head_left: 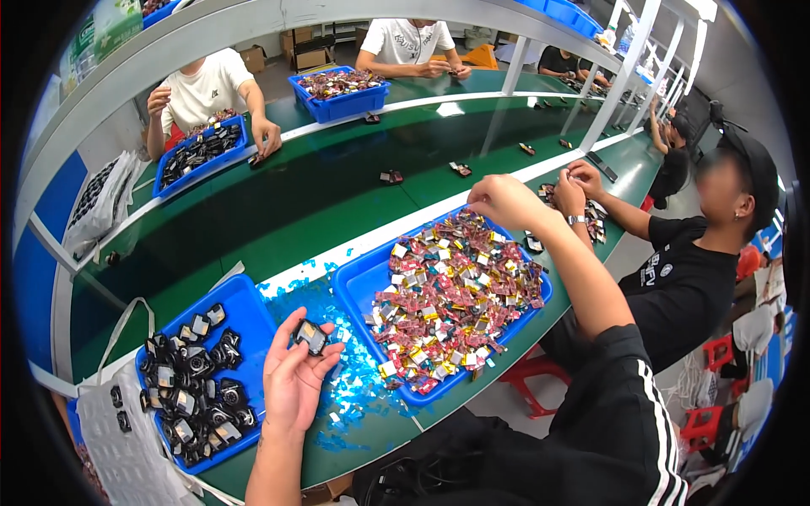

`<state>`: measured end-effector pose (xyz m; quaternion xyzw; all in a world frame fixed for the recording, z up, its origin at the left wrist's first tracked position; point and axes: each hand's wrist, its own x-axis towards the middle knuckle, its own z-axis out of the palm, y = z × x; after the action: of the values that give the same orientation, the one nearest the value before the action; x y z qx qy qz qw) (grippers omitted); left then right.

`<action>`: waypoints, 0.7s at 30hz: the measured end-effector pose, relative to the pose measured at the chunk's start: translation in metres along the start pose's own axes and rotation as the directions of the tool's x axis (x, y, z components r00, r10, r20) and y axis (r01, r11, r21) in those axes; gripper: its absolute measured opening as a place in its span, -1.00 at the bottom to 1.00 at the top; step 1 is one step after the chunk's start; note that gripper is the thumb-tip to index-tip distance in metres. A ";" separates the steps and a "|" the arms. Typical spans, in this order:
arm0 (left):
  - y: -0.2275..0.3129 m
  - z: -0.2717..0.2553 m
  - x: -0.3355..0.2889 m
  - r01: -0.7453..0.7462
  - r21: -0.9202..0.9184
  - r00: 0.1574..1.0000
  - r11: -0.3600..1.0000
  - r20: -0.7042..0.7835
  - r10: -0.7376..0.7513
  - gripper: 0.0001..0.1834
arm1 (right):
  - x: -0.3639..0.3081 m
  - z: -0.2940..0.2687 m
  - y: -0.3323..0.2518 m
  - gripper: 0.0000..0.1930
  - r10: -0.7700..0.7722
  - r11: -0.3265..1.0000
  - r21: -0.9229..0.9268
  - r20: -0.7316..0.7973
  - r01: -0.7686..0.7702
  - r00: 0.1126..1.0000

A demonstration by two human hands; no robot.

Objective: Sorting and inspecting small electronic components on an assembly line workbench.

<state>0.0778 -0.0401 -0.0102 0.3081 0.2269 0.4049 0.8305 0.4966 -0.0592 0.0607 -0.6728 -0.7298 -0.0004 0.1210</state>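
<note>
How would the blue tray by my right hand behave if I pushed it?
The blue tray should feel stiff, judging by its raised rim. Heaped with small red parts, it's probably fairly heavy. Loose pieces might spill, since the pile reaches its right rim.

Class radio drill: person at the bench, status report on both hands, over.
Left hand holding small black-cased piece. Right hand at far edge of blue tray of reddish pieces, grip unclear. Blue scraps scattered beside the tray.
</note>
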 end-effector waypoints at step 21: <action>0.149 0.156 -0.084 -0.614 0.293 0.749 0.733 0.508 0.425 -0.32 | 0.064 -0.018 -0.099 -0.93 -0.229 0.934 0.152 -0.440 0.323 0.868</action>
<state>0.0482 -0.0877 0.2149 0.6175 0.0367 0.4896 0.6145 0.3988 -0.0089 0.1051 -0.5278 -0.7717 -0.0799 0.3457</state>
